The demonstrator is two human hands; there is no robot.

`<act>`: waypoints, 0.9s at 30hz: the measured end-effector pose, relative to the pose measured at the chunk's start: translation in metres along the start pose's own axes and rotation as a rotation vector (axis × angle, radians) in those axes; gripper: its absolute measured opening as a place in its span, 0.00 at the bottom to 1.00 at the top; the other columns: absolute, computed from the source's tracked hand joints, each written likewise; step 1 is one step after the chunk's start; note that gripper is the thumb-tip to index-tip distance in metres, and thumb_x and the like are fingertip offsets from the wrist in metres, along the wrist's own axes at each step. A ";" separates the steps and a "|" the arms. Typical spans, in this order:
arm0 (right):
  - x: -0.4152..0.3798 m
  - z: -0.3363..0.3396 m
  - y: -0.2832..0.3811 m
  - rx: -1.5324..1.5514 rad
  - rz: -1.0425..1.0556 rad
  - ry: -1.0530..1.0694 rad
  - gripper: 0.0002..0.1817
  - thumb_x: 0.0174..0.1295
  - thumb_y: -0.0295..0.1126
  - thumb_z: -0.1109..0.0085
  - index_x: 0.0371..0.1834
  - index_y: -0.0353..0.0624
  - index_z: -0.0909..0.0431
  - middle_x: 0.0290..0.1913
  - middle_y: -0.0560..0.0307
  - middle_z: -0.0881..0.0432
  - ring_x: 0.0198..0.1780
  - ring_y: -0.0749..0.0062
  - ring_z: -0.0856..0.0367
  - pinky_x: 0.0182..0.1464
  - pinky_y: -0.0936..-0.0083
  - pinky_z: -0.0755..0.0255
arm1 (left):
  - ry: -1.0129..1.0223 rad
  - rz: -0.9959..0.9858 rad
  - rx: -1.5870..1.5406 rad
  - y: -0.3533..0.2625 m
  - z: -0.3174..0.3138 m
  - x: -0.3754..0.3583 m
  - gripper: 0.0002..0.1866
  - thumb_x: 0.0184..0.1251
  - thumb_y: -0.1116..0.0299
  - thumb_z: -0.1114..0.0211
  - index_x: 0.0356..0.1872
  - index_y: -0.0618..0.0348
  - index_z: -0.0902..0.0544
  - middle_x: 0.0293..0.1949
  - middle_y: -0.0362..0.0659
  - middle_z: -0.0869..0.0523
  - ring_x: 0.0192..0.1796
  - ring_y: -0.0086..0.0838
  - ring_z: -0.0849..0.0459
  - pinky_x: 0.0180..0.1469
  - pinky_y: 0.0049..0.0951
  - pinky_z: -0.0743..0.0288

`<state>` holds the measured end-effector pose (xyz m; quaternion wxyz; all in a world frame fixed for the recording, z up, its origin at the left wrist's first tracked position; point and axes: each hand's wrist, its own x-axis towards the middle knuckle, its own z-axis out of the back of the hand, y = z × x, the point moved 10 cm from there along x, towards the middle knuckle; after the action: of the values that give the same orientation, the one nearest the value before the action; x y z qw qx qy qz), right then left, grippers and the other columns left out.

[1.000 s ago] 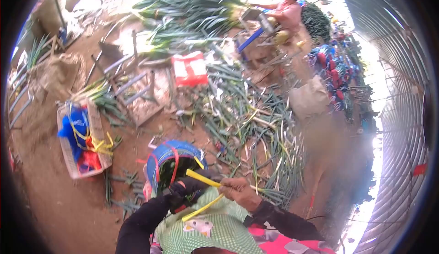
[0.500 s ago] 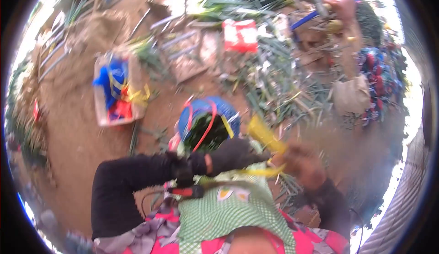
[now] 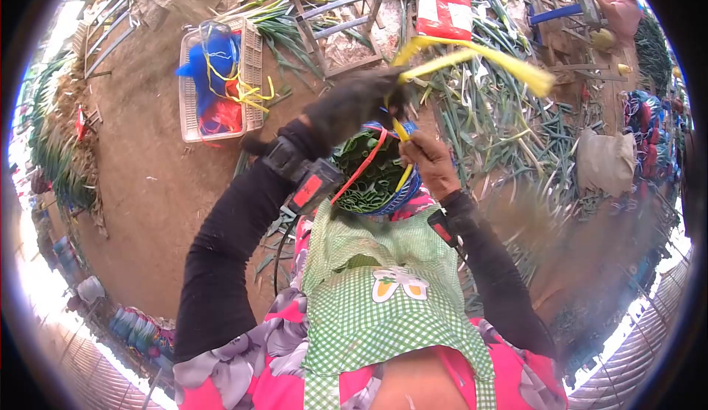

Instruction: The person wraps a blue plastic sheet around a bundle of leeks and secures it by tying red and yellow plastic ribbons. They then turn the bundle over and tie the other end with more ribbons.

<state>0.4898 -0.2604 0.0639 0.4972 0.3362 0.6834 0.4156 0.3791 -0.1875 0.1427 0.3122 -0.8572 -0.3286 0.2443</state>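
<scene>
A blue basket (image 3: 398, 202) full of cut green leaves (image 3: 361, 178) sits in front of my body, a red strap (image 3: 363, 163) crossing its opening. Above the basket's far side my left hand (image 3: 361, 108), in a dark glove and blurred, grips a yellow plastic strap (image 3: 446, 62). One end of that strap flies out to the right. My right hand (image 3: 431, 163), bare, is closed on a lower length of yellow strap at the basket's right rim. Part of the strap passes down inside the basket. The left fingertips are partly hidden by blur.
To the left stands a pale plastic crate (image 3: 254, 63) with blue and red bags and yellow ties. Cut green onion leaves (image 3: 487, 115) litter the ground at right. Beyond lie a metal frame (image 3: 339, 30) and a red-white package (image 3: 444, 15). Another person (image 3: 618, 4) is at top right.
My left hand has moved up and away from my body, pulling the yellow strap over the basket. My right hand has moved up and left to the rim. The camera view has shifted.
</scene>
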 end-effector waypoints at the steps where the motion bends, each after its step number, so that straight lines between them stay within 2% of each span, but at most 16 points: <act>1: 0.002 0.008 -0.006 0.042 -0.028 -0.023 0.08 0.69 0.29 0.49 0.35 0.36 0.26 0.27 0.65 0.27 0.27 0.83 0.29 0.34 0.82 0.30 | -0.194 -0.067 0.183 -0.006 0.027 -0.011 0.12 0.74 0.62 0.51 0.45 0.58 0.24 0.36 0.37 0.23 0.40 0.21 0.24 0.39 0.26 0.27; 2: 0.004 0.022 -0.013 0.084 -0.055 -0.047 0.08 0.70 0.29 0.50 0.35 0.36 0.25 0.25 0.64 0.28 0.26 0.83 0.31 0.34 0.83 0.31 | -0.386 -0.135 0.368 -0.012 0.054 -0.029 0.11 0.73 0.63 0.51 0.42 0.58 0.24 0.36 0.37 0.23 0.39 0.21 0.23 0.39 0.26 0.27; 3: 0.006 0.030 -0.020 0.122 -0.082 -0.070 0.09 0.70 0.29 0.51 0.35 0.36 0.24 0.24 0.64 0.29 0.24 0.84 0.32 0.34 0.84 0.31 | -0.555 -0.117 0.496 0.005 0.093 -0.057 0.11 0.73 0.63 0.50 0.43 0.58 0.24 0.35 0.38 0.22 0.39 0.23 0.22 0.38 0.26 0.26; 4: 0.005 0.025 -0.008 0.108 -0.095 -0.107 0.09 0.69 0.28 0.50 0.31 0.36 0.26 0.24 0.66 0.30 0.23 0.84 0.35 0.29 0.81 0.34 | -0.724 -0.077 0.613 0.023 0.130 -0.088 0.11 0.73 0.62 0.50 0.43 0.58 0.24 0.34 0.39 0.22 0.38 0.24 0.21 0.38 0.27 0.26; 5: 0.004 0.018 -0.009 0.128 -0.095 -0.108 0.09 0.70 0.28 0.50 0.31 0.36 0.26 0.23 0.66 0.31 0.22 0.84 0.35 0.29 0.81 0.34 | -0.867 0.054 0.672 0.079 0.188 -0.130 0.13 0.72 0.61 0.49 0.45 0.59 0.23 0.34 0.42 0.20 0.38 0.28 0.19 0.38 0.28 0.25; 7: 0.006 0.010 -0.007 0.162 -0.089 -0.109 0.10 0.70 0.29 0.51 0.31 0.36 0.26 0.22 0.66 0.32 0.22 0.84 0.35 0.30 0.81 0.33 | -0.955 0.131 1.013 0.178 0.229 -0.193 0.13 0.68 0.60 0.41 0.43 0.60 0.21 0.29 0.46 0.19 0.37 0.35 0.17 0.39 0.32 0.25; 8: 0.006 0.007 -0.006 0.140 -0.095 -0.082 0.10 0.70 0.28 0.52 0.31 0.37 0.26 0.22 0.66 0.32 0.22 0.84 0.34 0.33 0.81 0.32 | -1.029 0.124 1.186 0.196 0.217 -0.213 0.14 0.67 0.60 0.39 0.43 0.61 0.21 0.28 0.46 0.19 0.37 0.37 0.17 0.39 0.33 0.25; 9: 0.009 0.004 -0.006 0.132 -0.096 -0.063 0.10 0.70 0.28 0.52 0.31 0.37 0.26 0.22 0.66 0.32 0.22 0.83 0.34 0.33 0.81 0.32 | -1.258 0.273 1.023 0.197 0.193 -0.223 0.14 0.66 0.61 0.38 0.41 0.63 0.21 0.33 0.50 0.17 0.37 0.38 0.18 0.42 0.35 0.26; 11: 0.007 0.001 -0.009 0.115 -0.108 -0.033 0.09 0.70 0.28 0.52 0.31 0.37 0.26 0.22 0.66 0.32 0.22 0.83 0.34 0.35 0.81 0.31 | -1.534 -0.053 0.541 0.261 0.215 -0.230 0.13 0.69 0.61 0.44 0.38 0.62 0.20 0.33 0.50 0.17 0.34 0.40 0.20 0.40 0.34 0.28; 14: 0.005 -0.002 -0.011 0.106 -0.134 -0.019 0.10 0.70 0.29 0.52 0.31 0.37 0.26 0.21 0.65 0.31 0.24 0.82 0.32 0.36 0.80 0.31 | -1.661 0.018 0.463 0.237 0.183 -0.204 0.15 0.70 0.60 0.45 0.40 0.62 0.20 0.35 0.49 0.17 0.36 0.37 0.20 0.41 0.33 0.28; 17: 0.005 -0.005 -0.016 0.154 -0.148 -0.012 0.09 0.70 0.29 0.52 0.33 0.37 0.27 0.24 0.63 0.29 0.25 0.81 0.31 0.34 0.81 0.31 | -1.842 0.318 0.827 0.221 0.170 -0.196 0.13 0.68 0.59 0.42 0.37 0.60 0.22 0.37 0.50 0.19 0.42 0.43 0.19 0.44 0.38 0.28; 20: 0.009 -0.012 -0.024 0.193 -0.207 -0.014 0.09 0.70 0.28 0.52 0.33 0.36 0.28 0.29 0.60 0.27 0.27 0.82 0.32 0.34 0.81 0.31 | -1.852 0.511 1.042 0.213 0.152 -0.177 0.10 0.66 0.61 0.44 0.36 0.57 0.22 0.37 0.50 0.21 0.43 0.43 0.21 0.43 0.39 0.27; 24: 0.011 -0.020 -0.017 0.199 -0.188 0.045 0.08 0.70 0.28 0.52 0.33 0.36 0.28 0.29 0.60 0.27 0.27 0.81 0.32 0.35 0.81 0.30 | -1.854 0.573 1.184 0.206 0.154 -0.161 0.09 0.65 0.62 0.44 0.36 0.56 0.22 0.38 0.49 0.21 0.43 0.43 0.21 0.43 0.38 0.26; 27: 0.006 -0.016 -0.019 0.069 -0.164 0.075 0.08 0.71 0.28 0.53 0.35 0.37 0.28 0.30 0.60 0.26 0.29 0.80 0.29 0.36 0.80 0.29 | -1.811 0.610 1.285 0.202 0.159 -0.154 0.09 0.64 0.63 0.45 0.37 0.54 0.21 0.38 0.49 0.21 0.43 0.42 0.21 0.43 0.38 0.26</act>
<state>0.4720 -0.2674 0.0469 0.4918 0.2803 0.7407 0.3619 0.2609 -0.3572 -0.0742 0.2689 -0.0941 -0.0262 0.9582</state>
